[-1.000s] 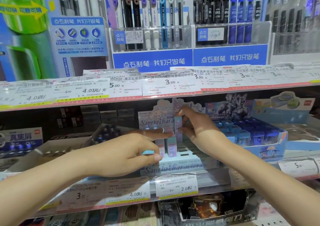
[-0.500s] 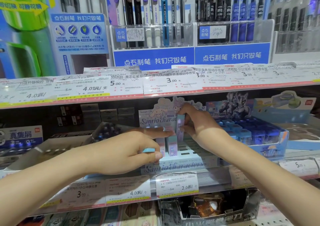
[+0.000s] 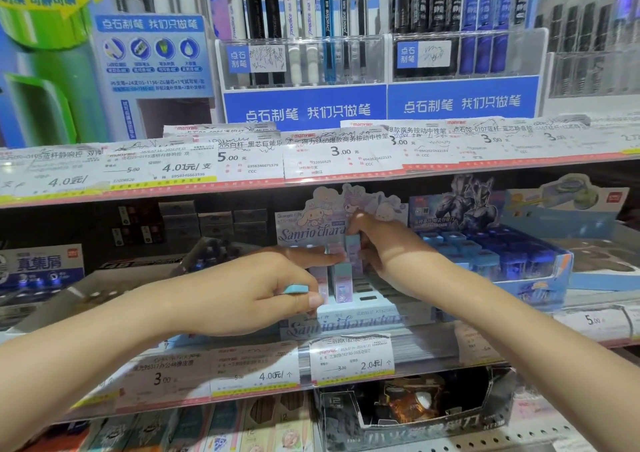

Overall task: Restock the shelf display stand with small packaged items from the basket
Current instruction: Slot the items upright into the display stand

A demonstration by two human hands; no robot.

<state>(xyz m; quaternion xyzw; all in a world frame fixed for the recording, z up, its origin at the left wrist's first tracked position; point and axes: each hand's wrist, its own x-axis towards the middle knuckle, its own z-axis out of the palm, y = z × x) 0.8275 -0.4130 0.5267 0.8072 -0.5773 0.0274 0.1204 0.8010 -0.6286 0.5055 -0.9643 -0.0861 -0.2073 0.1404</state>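
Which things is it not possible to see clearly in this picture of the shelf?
- Basket: not in the head view at all.
- Left hand: it holds a small blue packet; how many lie in the palm is hidden by the fingers.
- Right hand: it pinches a packet; the slot beneath is hidden behind standing packets.
- Display stand: its right rear rows are covered by the right wrist.
- Price tags: the fine print is too blurred.

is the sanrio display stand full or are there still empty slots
Not full. The Sanrio display stand shows several dark empty slots right of the upright packaged items.
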